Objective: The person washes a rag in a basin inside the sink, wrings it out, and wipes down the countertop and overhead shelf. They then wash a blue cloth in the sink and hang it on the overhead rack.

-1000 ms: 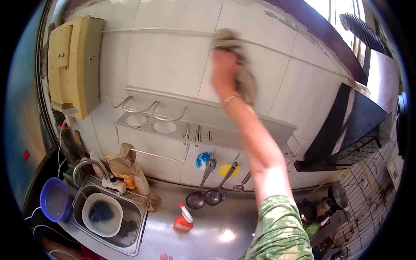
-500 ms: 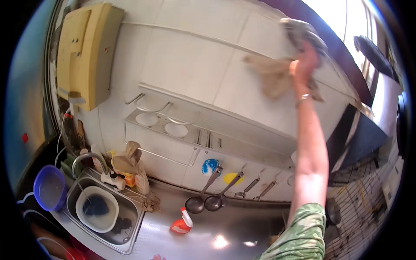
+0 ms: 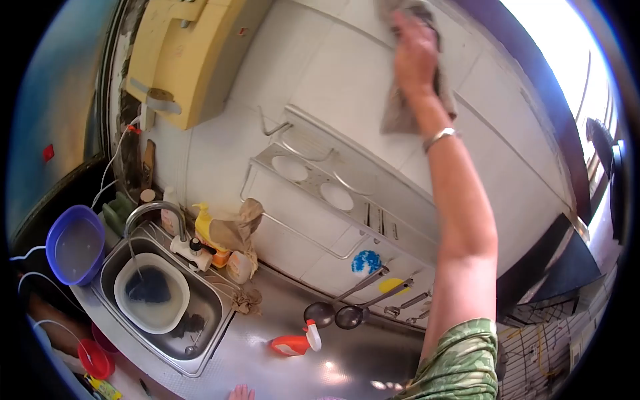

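Note:
High on the white wall [image 3: 333,80], my right hand [image 3: 415,63] presses a brownish cloth [image 3: 401,115] to the surface. The cloth bunches around the fingers and hangs below the wrist; motion blurs it a little. Only the fingertips of my left hand [image 3: 241,393] show at the bottom edge, lying flat by the steel counter [image 3: 233,363] with nothing visible in them. A red spray bottle [image 3: 291,345] with a white trigger lies near that hand. Beneath my right arm is a metal wall rack [image 3: 310,175] with round holes.
Ladles [image 3: 349,316] and other utensils hang under the rack. At left, a sink [image 3: 217,313] holds a white basin [image 3: 175,323] with water and a dark cloth, below a faucet [image 3: 150,208]. A purple bowl [image 3: 53,250] stands beside it. A yellowish box [image 3: 200,60] is mounted upper left.
My right hand has swept left along the wall with the cloth. The camera view has turned, so the rack and box sit further right. More of my left fingers shows.

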`<state>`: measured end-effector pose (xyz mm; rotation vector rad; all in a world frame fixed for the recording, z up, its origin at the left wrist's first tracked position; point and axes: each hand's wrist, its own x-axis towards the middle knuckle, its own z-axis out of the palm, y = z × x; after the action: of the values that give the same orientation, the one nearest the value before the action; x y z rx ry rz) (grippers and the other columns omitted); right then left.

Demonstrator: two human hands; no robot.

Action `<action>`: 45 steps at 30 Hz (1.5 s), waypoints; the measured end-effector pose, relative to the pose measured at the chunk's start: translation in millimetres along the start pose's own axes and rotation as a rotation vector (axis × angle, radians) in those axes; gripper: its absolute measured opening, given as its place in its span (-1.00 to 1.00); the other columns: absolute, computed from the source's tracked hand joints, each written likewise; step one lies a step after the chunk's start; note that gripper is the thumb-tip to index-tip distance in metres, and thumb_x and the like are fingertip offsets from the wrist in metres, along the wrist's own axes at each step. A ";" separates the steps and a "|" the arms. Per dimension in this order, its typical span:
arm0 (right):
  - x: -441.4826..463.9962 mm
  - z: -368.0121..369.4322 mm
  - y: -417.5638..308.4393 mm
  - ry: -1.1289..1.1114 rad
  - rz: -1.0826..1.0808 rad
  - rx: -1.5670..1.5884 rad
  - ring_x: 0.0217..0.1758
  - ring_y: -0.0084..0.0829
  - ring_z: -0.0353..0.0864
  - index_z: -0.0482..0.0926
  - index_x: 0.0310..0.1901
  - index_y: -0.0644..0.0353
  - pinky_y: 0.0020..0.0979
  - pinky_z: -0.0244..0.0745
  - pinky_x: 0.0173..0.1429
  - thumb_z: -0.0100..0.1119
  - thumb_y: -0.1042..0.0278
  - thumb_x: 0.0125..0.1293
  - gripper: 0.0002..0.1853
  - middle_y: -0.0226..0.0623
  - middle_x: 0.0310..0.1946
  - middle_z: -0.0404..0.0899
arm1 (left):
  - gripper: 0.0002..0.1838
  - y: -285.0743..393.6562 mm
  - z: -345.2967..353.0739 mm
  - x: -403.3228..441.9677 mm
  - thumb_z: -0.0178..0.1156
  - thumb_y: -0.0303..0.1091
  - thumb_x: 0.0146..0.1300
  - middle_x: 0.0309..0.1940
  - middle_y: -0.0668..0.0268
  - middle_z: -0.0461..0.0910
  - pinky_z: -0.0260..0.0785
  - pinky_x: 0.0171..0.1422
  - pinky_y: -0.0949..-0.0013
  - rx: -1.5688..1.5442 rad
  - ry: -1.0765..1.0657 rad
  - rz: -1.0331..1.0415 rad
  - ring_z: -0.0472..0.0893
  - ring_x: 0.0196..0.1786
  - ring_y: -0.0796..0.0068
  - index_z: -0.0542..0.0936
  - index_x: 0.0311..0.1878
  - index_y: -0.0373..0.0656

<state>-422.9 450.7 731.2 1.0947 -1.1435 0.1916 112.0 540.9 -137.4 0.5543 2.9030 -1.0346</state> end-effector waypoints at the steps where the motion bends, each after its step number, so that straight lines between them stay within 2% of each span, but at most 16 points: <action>1: -10.7 16.1 -28.4 -0.044 -0.149 0.059 0.19 -0.04 0.52 0.64 0.09 0.04 -0.11 0.37 0.32 0.01 0.62 0.15 -0.53 -0.07 0.01 0.62 | -0.40 11.5 8.0 2.7 0.00 -0.22 0.32 0.37 -0.17 0.27 0.36 0.26 -0.16 0.232 0.012 -0.021 0.33 0.38 -0.20 0.32 0.41 -0.20; 4: -68.1 36.2 -91.6 -0.502 -0.279 0.008 0.11 -0.05 0.57 0.67 -0.04 0.06 -0.12 0.46 0.24 -0.02 0.64 0.10 -0.57 -0.06 -0.03 0.63 | -0.43 28.5 9.8 -1.0 -0.02 -0.30 0.31 0.35 -0.11 0.34 0.36 0.28 -0.13 0.378 -0.012 -0.045 0.36 0.37 -0.16 0.34 0.39 -0.20; 6: -76.4 46.5 -102.7 -0.259 -0.287 0.230 0.06 -0.06 0.61 0.62 0.08 -0.05 -0.12 0.50 0.18 -0.04 0.51 0.18 -0.55 -0.07 -0.07 0.64 | -0.42 28.7 7.4 -3.8 -0.02 -0.33 0.31 0.36 -0.06 0.33 0.26 0.36 -0.15 0.374 -0.032 -0.071 0.35 0.38 -0.14 0.31 0.42 -0.17; 7: -74.8 80.0 -73.4 -0.679 0.084 -0.098 0.08 -0.07 0.61 0.57 0.15 -0.09 -0.13 0.49 0.20 -0.05 0.42 0.22 -0.54 -0.08 -0.06 0.64 | -0.40 22.3 -0.7 -2.1 -0.01 -0.32 0.30 0.38 -0.05 0.32 0.19 0.41 -0.18 0.341 -0.038 -0.097 0.34 0.38 -0.14 0.28 0.44 -0.14; 9: -60.0 86.7 -88.5 -0.717 0.447 -0.280 0.15 -0.09 0.58 0.41 0.32 -0.10 -0.13 0.46 0.19 -0.07 0.17 0.32 -0.48 -0.07 0.03 0.61 | -0.44 8.1 -27.8 -10.8 0.02 -0.33 0.28 0.35 -0.09 0.33 0.20 0.37 -0.18 -0.003 0.035 -0.176 0.36 0.36 -0.15 0.33 0.37 -0.15; 10: -76.8 114.5 -58.4 -0.125 -0.084 -0.530 0.09 -0.09 0.56 0.39 0.35 -0.12 -0.12 0.47 0.12 -0.06 0.09 0.33 -0.46 -0.12 0.02 0.59 | -0.51 -1.3 -36.9 -13.5 0.05 -0.34 0.27 0.31 -0.14 0.36 0.29 0.29 -0.15 -0.305 0.109 -0.245 0.39 0.32 -0.17 0.41 0.29 -0.19; 15: -96.3 110.6 -98.3 -0.576 -0.286 0.099 0.49 0.06 0.18 0.50 0.25 0.12 0.05 -0.08 0.57 0.18 0.09 0.12 -0.38 0.02 0.37 0.34 | -0.61 -62.7 -65.5 -20.4 0.04 -0.37 0.22 0.16 -0.26 0.48 0.50 0.07 -0.07 -0.862 0.407 -0.392 0.52 0.14 -0.19 0.59 0.07 -0.34; 16: -94.3 96.9 -120.7 -0.603 -0.233 0.145 0.18 -0.01 0.47 0.61 0.07 0.05 0.02 0.28 0.30 0.15 0.30 0.07 -0.55 -0.08 0.08 0.56 | -0.57 -81.8 -75.4 -21.5 0.02 -0.36 0.23 0.21 -0.25 0.44 0.42 0.21 -0.06 -0.938 0.294 -0.349 0.47 0.21 -0.19 0.55 0.13 -0.34; 19: -110.5 104.9 -73.0 -0.888 -0.262 0.104 0.10 -0.15 0.52 0.46 0.32 -0.16 -0.27 0.42 0.18 0.08 0.48 0.32 -0.47 -0.18 0.01 0.58 | -0.51 -112.4 -92.4 -22.3 -0.06 -0.35 0.27 0.33 -0.17 0.35 0.21 0.41 -0.03 -1.116 0.066 -0.303 0.35 0.36 -0.12 0.46 0.25 -0.33; 20: -120.5 105.1 -64.3 -0.628 -0.389 0.275 0.06 -0.13 0.53 0.45 0.33 -0.17 -0.22 0.42 0.18 0.05 0.47 0.35 -0.48 -0.19 -0.02 0.59 | -0.49 -109.9 -94.4 -21.2 -0.08 -0.35 0.29 0.37 -0.13 0.32 0.14 0.46 -0.02 -1.130 -0.023 -0.271 0.30 0.40 -0.08 0.43 0.29 -0.33; 24: -140.9 49.4 -50.4 -0.609 -0.133 0.254 0.19 -0.14 0.54 0.43 0.34 -0.16 -0.25 0.39 0.27 0.04 0.38 0.36 -0.50 -0.21 0.20 0.54 | -0.48 -118.1 -98.1 -26.5 -0.09 -0.34 0.32 0.40 -0.05 0.31 0.11 0.50 0.02 -1.111 -0.078 -0.252 0.28 0.44 0.00 0.42 0.32 -0.28; 28: -132.0 -73.3 -116.6 -0.411 0.543 0.109 0.16 -0.21 0.59 0.56 0.23 -0.06 -0.32 0.40 0.27 0.09 0.06 0.39 -0.58 -0.21 0.12 0.63 | -0.47 -120.5 -97.0 -20.3 -0.10 -0.35 0.35 0.45 0.00 0.26 0.08 0.52 0.08 -1.117 -0.125 -0.210 0.25 0.49 0.09 0.37 0.39 -0.22; 32: -149.8 -171.8 -140.8 -0.361 0.806 0.400 0.02 -0.41 0.62 0.50 0.23 0.18 -0.41 0.46 0.17 0.12 0.44 0.35 -0.59 -0.29 -0.02 0.65 | -0.44 -123.7 -101.5 -20.7 -0.11 -0.36 0.35 0.47 0.00 0.22 0.09 0.51 0.09 -1.099 -0.146 -0.190 0.21 0.52 0.08 0.31 0.43 -0.22; 34: -188.4 -208.7 -137.4 -0.331 1.212 0.934 0.02 -0.54 0.59 0.55 0.11 0.35 -0.48 0.45 0.13 0.20 0.41 0.32 -0.65 -0.34 -0.09 0.66 | -0.43 -127.8 -103.9 -19.2 -0.10 -0.35 0.35 0.49 -0.01 0.19 0.11 0.50 0.09 -1.103 -0.156 -0.195 0.20 0.52 0.08 0.29 0.44 -0.21; 38: -227.3 -259.0 -199.5 -0.943 1.603 1.119 0.03 -0.51 0.59 0.53 0.15 0.27 -0.43 0.47 0.16 0.24 0.43 0.25 -0.58 -0.34 -0.04 0.63 | -0.41 -130.1 -107.7 -18.3 -0.06 -0.35 0.33 0.50 -0.03 0.15 0.14 0.48 0.10 -0.993 -0.203 -0.154 0.18 0.53 0.06 0.26 0.45 -0.21; 45: -291.3 -196.4 -243.7 -0.969 1.675 1.128 -0.07 -0.52 0.59 0.53 0.15 0.27 -0.45 0.50 0.04 0.24 0.44 0.24 -0.59 -0.33 -0.08 0.62 | -0.41 -132.1 -112.4 -21.0 -0.03 -0.41 0.30 0.47 -0.04 0.18 0.17 0.47 0.11 -1.012 -0.167 -0.167 0.18 0.53 0.03 0.28 0.43 -0.22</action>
<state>-280.3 592.2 353.8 0.7772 -2.7952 1.9488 100.0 508.2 33.8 0.1478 2.8302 0.4246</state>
